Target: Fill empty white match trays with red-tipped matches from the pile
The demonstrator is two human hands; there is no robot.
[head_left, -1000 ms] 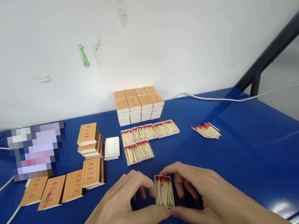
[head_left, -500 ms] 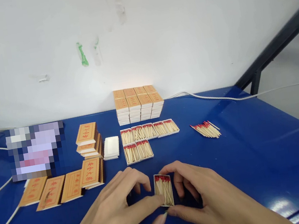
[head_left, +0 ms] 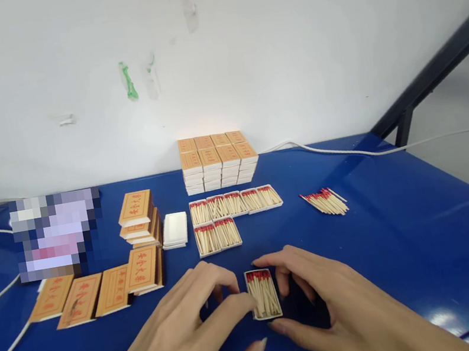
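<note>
A small white tray of red-tipped matches (head_left: 263,295) lies on the blue table between my hands. My left hand (head_left: 205,324) is beside its left edge, index fingertip at the tray's side, thumb apart below. Around its right side curves my right hand (head_left: 318,299), thumb near the lower corner and index finger near the top, with a gap between them. Behind, filled match trays (head_left: 228,233) stand in two rows. A loose pile of matches (head_left: 325,202) rests to the right.
Closed matchboxes (head_left: 219,160) are stacked against the wall. Orange box sleeves (head_left: 144,268) and white trays (head_left: 175,229) stand at the left, with a blurred-out object (head_left: 60,234) behind. White cables (head_left: 347,152) cross the table's back and left side.
The match tray between my hands has shifted slightly right and shows more fully. My left thumb and index finger have spread farther apart, and my right hand has moved slightly right.
</note>
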